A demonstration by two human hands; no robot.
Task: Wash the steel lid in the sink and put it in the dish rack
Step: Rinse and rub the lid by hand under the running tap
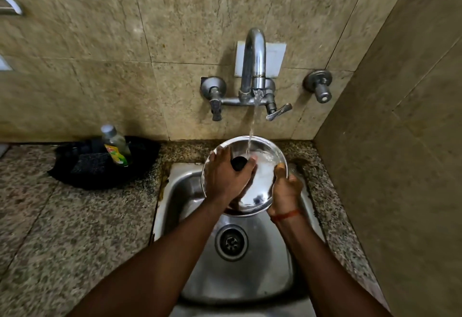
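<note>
A round steel lid [262, 179] with a black knob [238, 163] at its centre is held tilted over the back of the steel sink [235, 274]. My left hand [226, 175] lies flat across the lid's face beside the knob. My right hand [285, 191] grips the lid's right rim, thumb on top. Water from the wall tap [255, 66] runs onto the lid's upper part. No dish rack is in view.
A black tray [140, 169] on the granite counter [62, 229] left of the sink holds a dish-soap bottle [116, 146] and a dark scrub pad [91, 163]. A tiled side wall [400, 166] stands close on the right. The sink's drain [231, 241] is uncovered.
</note>
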